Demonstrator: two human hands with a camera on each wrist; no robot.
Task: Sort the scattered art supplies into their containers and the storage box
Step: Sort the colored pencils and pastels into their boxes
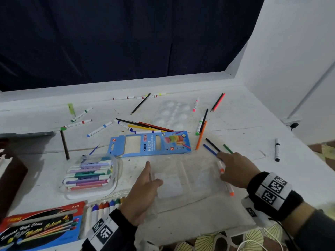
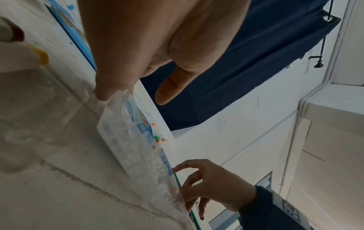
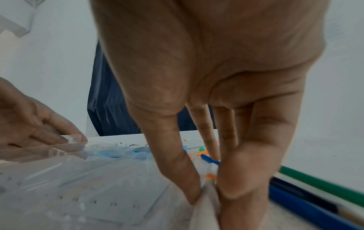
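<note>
Both hands at a clear storage box (image 1: pixel 188 180) lying flat near the front edge of the white table (image 1: pixel 244 124), at about 6 o'clock of the scatter. Left hand (image 1: pixel 143 191) at the box's 9 o'clock side, thumb out over the lid, fingers relaxed along the rim, nothing curled round; touching rather than gripping, as far as can be told. Right hand (image 1: pixel 235 171) at the 3 o'clock side, thumb and forefinger pinched on the box's edge in the right wrist view, with an orange-tipped marker (image 1: pixel 225 180) lying just beside or under the fingers; whether the marker itself is pinched cannot be told. Long axis of that marker running roughly 11 to 5 o'clock, along the box's right wall, so nearer the right hand. Blue, dark and green pencils (image 1: pixel 215 148) just beyond the right fingertips at 12 o'clock. Farther back: a blue pencil carton (image 1: pixel 150 144), a clear palette (image 1: pixel 172 113), markers and pencils strewn. At 9 o'clock, a tub of pastel markers (image 1: pixel 88 175). Behind, a dark curtain (image 1: pixel 108 42) and white wall.
</note>
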